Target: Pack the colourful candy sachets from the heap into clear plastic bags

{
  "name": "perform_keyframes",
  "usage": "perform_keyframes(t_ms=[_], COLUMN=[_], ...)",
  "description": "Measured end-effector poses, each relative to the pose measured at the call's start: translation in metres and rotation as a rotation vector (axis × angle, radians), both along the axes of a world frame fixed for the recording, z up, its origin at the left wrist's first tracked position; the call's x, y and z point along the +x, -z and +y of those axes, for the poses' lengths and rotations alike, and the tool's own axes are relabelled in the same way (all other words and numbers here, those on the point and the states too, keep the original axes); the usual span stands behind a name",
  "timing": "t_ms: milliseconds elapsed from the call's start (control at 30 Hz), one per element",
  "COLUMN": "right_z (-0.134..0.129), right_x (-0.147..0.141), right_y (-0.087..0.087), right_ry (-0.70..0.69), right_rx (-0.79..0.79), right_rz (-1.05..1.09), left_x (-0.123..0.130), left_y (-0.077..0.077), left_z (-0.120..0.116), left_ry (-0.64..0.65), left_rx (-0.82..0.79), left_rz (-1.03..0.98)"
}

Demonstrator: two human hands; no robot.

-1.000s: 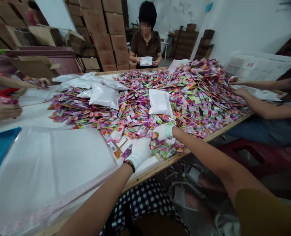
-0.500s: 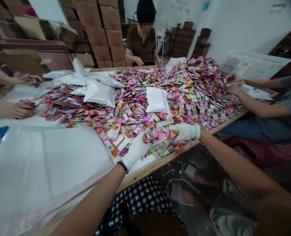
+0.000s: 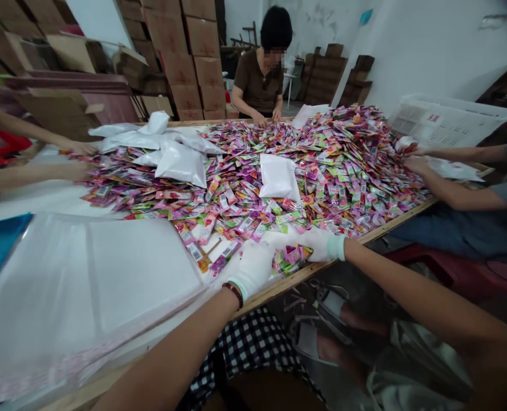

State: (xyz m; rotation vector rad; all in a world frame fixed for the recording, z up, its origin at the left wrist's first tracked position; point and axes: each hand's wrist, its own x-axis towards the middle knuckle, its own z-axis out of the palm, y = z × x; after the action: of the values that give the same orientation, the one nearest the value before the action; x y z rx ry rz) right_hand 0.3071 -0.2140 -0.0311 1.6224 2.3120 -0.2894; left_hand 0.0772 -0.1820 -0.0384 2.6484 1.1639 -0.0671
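Observation:
Small colourful printed packets are bunched between my two hands, near the front edge of the table. My left hand, in a white glove, curves against the bunch from the left, its fingers reaching over the far side. From the right, my right hand, gloved too, closes on the same packets; its fingertips are partly hidden. Beyond both hands spreads a large heap of similar packets, with a plump white pouch lying on it. A few loose packets lie to the left of my left hand.
A stack of clear plastic bags covers the front left of the table. More white pouches lie on the heap's left side. A wooden rim edges the table. Co-workers' hands are at the left, far and right sides. Cartons stand behind.
My hands have come closer together, the left moving right, with the packets now gathered between them. At the left, another person's hands have moved farther into the heap.

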Motion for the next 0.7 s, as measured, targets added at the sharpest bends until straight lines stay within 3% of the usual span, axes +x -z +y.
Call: perform_keyframes(t_ms=[167,300,400,500,600,700], right_z=[-0.002,0.000,0.002,0.007,0.022,0.047], right_x=[0.012,0.021,0.026,0.031,0.028,0.009], right_y=[-0.007,-0.012,-0.019,-0.029,-0.035,-0.029], right_ry=[0.037,0.074,0.114,0.183,0.187,0.153], right_rx=[0.059,0.077,0.101,0.138,0.215,0.259], right_rz=[-0.032,-0.090,-0.005,0.081,0.221,0.363], left_x=[0.003,-0.002,-0.020,-0.055,-0.101,-0.141], left_y=[0.005,0.019,0.020,0.004,-0.026,-0.051], left_z=[-0.002,0.007,0.004,0.007,0.030,0.062], left_ry=[0.002,-0.092,-0.169,-0.187,-0.203,-0.240], left_rx=[0.120,0.076,-0.028,-0.091,0.047,0.189], left_rz=[0.018,-0.050,-0.158,-0.228,-0.181,-0.012])
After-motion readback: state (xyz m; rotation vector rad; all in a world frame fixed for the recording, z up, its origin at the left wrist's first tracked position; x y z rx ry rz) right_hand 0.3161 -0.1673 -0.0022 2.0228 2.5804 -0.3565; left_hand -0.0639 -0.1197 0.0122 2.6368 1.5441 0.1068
